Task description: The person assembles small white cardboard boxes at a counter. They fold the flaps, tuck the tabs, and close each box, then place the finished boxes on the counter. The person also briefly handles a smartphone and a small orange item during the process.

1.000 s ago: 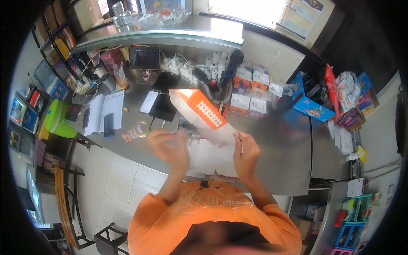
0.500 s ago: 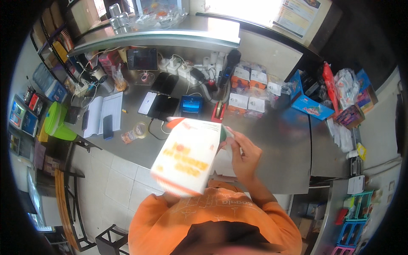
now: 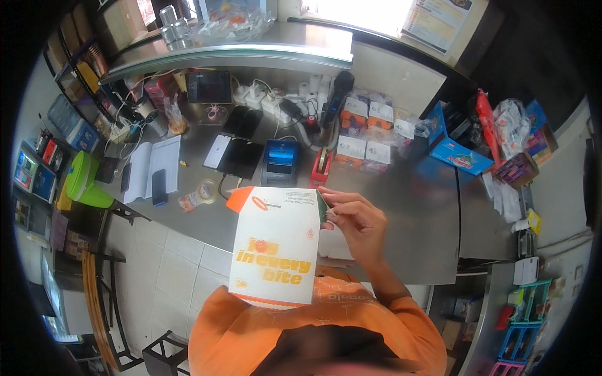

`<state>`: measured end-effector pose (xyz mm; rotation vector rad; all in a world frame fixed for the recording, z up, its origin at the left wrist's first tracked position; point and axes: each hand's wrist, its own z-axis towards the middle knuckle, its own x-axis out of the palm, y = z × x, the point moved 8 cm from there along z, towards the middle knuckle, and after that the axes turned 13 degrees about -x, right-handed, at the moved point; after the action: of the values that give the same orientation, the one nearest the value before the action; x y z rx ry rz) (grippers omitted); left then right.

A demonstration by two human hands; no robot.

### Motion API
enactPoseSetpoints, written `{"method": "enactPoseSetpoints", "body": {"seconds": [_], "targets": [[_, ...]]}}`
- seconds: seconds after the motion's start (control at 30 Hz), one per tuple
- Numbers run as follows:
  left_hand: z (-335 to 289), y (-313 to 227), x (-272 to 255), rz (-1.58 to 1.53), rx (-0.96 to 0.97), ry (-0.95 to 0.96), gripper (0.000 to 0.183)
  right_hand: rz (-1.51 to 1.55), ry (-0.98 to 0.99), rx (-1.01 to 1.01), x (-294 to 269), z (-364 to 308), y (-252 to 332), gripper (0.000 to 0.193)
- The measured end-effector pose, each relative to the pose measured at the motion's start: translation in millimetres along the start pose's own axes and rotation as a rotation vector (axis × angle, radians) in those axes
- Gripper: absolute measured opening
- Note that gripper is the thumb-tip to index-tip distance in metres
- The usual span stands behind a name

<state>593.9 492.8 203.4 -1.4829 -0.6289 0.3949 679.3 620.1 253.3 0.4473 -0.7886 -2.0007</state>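
Note:
A white cardboard food box [image 3: 276, 225] with orange and yellow print is held up in front of my chest, above the counter's near edge. It has an orange flap at its upper left corner and a green one at its upper right. My right hand [image 3: 360, 222] pinches the green flap, thumb and fingers closed around it. The box hides my left hand completely. Behind the box's right side, white flat card [image 3: 335, 243] shows in part at the counter's near edge.
Along the metal counter [image 3: 407, 219] are a blue receipt printer [image 3: 281, 161], a red tape dispenser [image 3: 321, 172], phones [image 3: 241, 156], and an open notebook [image 3: 153, 166]. Packed orange-and-white boxes [image 3: 367, 128] sit at the back. A blue carton [image 3: 461, 153] holding plastic bags stands at right.
The box has turned more upright and squared to view, its top edge slightly lower. My right hand stays at the green flap with its fingers shifted.

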Motion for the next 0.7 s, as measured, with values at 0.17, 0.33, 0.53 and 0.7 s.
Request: {"method": "enactPoseSetpoints", "body": {"seconds": [0.17, 0.33, 0.53, 0.7], "targets": [[-7.1, 13.3, -7.4, 0.185, 0.027, -0.063, 0.036, -0.099, 0.029, -0.030, -0.8, -1.1, -1.6, 0.012], [-8.8, 27.6, -17.0, 0.250, 0.000, -0.081, 0.037, 0.091, -0.002, 0.028, 13.5, 0.8, -3.6, 0.020], [-4.6, 43.0, -27.0, 0.238, -0.074, -0.087, 0.038, -0.326, 0.218, -0.131, 21.6, 9.4, 13.1, 0.046], [14.8, 68.6, -12.3, -0.012, -0.241, -0.118, 0.039, -0.610, 0.144, -0.278, 10.1, 11.8, 7.4, 0.043]]}}
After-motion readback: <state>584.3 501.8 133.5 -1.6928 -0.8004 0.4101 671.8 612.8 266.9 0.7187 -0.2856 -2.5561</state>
